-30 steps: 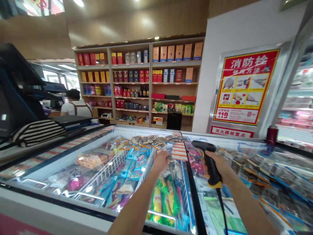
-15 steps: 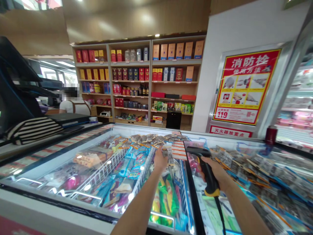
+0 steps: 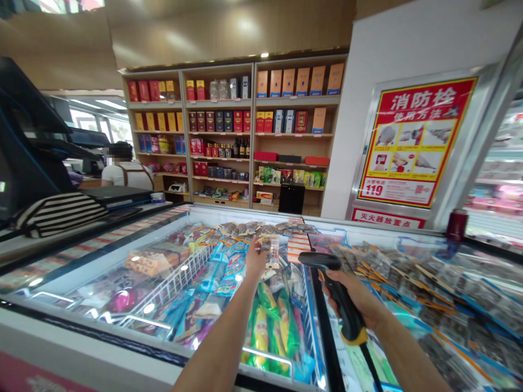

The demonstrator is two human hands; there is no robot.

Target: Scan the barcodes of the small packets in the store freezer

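Observation:
My right hand [image 3: 361,294] is wrapped round the handle of a black and yellow barcode scanner [image 3: 345,305], whose head points left. Just left of the scanner, my left hand [image 3: 255,260] pinches the edge of a small clear snack packet [image 3: 273,253] above the freezer's glass. Beneath my left forearm, seen through the glass, lie green and yellow ice cream packs [image 3: 265,321] in a white wire basket [image 3: 304,299]. More small snack packets [image 3: 241,231] are spread along the far end of the glass.
A chest freezer [image 3: 102,337] fills the foreground. Many packets [image 3: 441,288] cover its right side, near a dark red can [image 3: 456,225]. At left are a black checkout screen [image 3: 28,141] and a striped bag [image 3: 61,214]. A person [image 3: 126,173] is beyond, beside shelves [image 3: 218,133] of boxes.
My left hand has shifted slightly left with the snack packet, which now faces the scanner more openly. My right hand has brought the scanner a little left and down.

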